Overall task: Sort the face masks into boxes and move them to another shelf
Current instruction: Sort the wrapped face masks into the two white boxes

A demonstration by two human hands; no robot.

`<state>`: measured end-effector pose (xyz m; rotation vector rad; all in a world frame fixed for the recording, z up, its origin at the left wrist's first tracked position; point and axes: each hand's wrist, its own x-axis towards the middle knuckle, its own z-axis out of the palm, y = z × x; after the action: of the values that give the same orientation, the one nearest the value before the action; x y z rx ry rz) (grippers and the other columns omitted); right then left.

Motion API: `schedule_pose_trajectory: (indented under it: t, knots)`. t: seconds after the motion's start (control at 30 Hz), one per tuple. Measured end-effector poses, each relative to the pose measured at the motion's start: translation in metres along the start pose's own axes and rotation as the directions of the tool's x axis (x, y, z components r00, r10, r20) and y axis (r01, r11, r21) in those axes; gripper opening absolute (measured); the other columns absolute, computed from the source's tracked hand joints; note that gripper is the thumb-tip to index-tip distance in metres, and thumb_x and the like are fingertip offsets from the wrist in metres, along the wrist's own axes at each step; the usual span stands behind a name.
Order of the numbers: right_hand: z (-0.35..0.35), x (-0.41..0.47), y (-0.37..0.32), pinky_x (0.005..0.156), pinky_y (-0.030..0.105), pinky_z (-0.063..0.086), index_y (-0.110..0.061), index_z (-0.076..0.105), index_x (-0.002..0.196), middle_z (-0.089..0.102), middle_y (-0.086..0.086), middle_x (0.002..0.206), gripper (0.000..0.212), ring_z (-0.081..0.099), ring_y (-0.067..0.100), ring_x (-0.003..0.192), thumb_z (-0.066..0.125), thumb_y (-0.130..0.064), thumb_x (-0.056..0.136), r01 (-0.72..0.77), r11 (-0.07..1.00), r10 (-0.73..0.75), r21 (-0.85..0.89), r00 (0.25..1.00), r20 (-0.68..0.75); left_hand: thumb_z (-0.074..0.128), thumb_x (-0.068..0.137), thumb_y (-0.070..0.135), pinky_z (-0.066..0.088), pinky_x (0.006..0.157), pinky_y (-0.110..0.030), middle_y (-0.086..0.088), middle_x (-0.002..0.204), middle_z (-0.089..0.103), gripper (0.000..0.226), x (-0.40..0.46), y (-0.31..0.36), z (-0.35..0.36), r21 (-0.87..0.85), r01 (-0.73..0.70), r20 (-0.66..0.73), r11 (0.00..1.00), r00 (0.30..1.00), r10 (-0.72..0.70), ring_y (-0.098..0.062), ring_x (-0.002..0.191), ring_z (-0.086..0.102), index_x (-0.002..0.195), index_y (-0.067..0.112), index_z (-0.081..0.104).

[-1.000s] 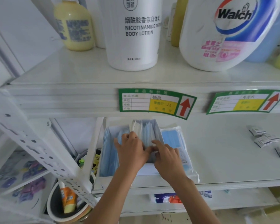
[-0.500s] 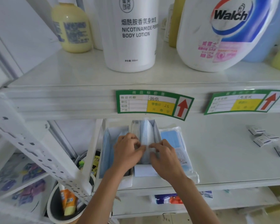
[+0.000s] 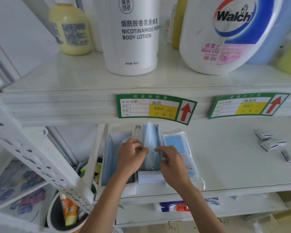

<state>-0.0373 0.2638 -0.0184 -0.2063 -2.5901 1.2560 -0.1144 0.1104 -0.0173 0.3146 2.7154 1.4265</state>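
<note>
Two white open boxes stand side by side on the middle shelf. The left box [image 3: 130,186] holds upright blue face masks [image 3: 110,157]. The right box [image 3: 149,178] holds another upright stack of blue masks [image 3: 150,142]. My left hand [image 3: 130,157] pinches the left side of that stack with curled fingers. My right hand [image 3: 172,163] pinches its right side, thumb and fingers bent. A sealed clear pack of blue masks [image 3: 180,143] lies flat just right of the boxes, partly under my right wrist.
Several small white packets [image 3: 269,142] lie at the shelf's right. Above, the upper shelf [image 3: 57,91] carries a body lotion bottle [image 3: 133,36], a Walch jug [image 3: 225,34] and a yellow bottle [image 3: 71,29]. A bucket with bottles [image 3: 65,214] sits low left, behind a perforated upright [image 3: 34,157].
Both hands have shifted from pressing the front of the mask stack to pinching its two sides. The stack now stands more upright and gathered in the right box.
</note>
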Motion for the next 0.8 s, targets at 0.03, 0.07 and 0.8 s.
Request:
schedule_pose_trajectory:
  t: [0.03, 0.07, 0.8]
  knots:
    - [0.0, 0.0, 0.0, 0.073, 0.011, 0.042, -0.017, 0.07, 0.114, 0.051, -0.001, 0.091, 0.055, 0.052, 0.007, 0.08, 0.046, 0.02, 0.08, -0.004, 1.0, 0.004, 0.018, 1.0, 0.01, 0.063, 0.077, 0.044, 0.049, 0.097, -0.05, 0.02, 0.104, 0.061, 0.019, -0.001, 0.002, -0.001, -0.027, 0.011, -0.002, 1.0, 1.0, -0.011, -0.015, 0.105, 0.06, 0.075, 0.027, 0.071]
    - [0.0, -0.001, 0.0, 0.073, 0.012, 0.043, -0.018, 0.07, 0.113, 0.051, -0.001, 0.092, 0.053, 0.051, 0.006, 0.08, 0.046, 0.018, 0.082, -0.011, 0.999, 0.01, 0.044, 1.0, 0.022, 0.063, 0.077, 0.046, 0.049, 0.097, -0.05, 0.02, 0.107, 0.061, 0.021, -0.003, 0.004, -0.001, -0.04, 0.012, -0.008, 0.999, 1.0, -0.012, -0.014, 0.105, 0.06, 0.077, 0.026, 0.072]
    - [0.045, -0.055, -0.075, 0.092, 0.029, 0.048, -0.022, 0.043, 0.139, 0.046, -0.007, 0.131, 0.041, 0.055, 0.012, 0.108, 0.047, -0.036, 0.101, 0.449, 0.89, -0.419, -0.072, 0.871, 0.256, 0.08, 0.071, 0.044, 0.06, 0.082, -0.046, -0.005, 0.109, 0.069, 0.041, -0.108, 0.007, -0.062, -0.693, 0.146, -0.271, 0.706, 0.855, -0.443, -0.02, 0.098, 0.071, 0.106, 0.034, 0.061]
